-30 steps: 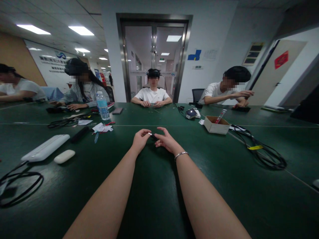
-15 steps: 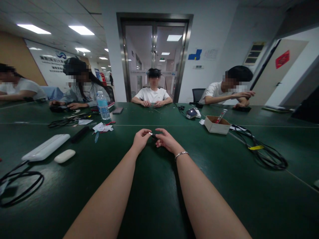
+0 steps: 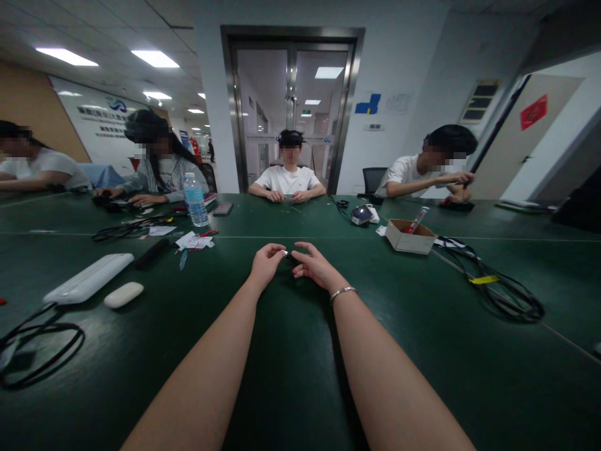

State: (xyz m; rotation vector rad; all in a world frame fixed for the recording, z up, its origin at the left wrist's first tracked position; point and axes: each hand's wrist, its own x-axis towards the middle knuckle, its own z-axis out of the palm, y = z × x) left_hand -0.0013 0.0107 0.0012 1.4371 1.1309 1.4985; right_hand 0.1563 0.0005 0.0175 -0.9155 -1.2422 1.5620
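Poses barely changed: left hand (image 3: 265, 264) pinches silver-black piece (image 3: 288, 255); right hand (image 3: 317, 267), grip unclear.

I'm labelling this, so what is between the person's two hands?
In the head view, a small dark item, shiny at one end, between left hand and right hand; too small to identify.
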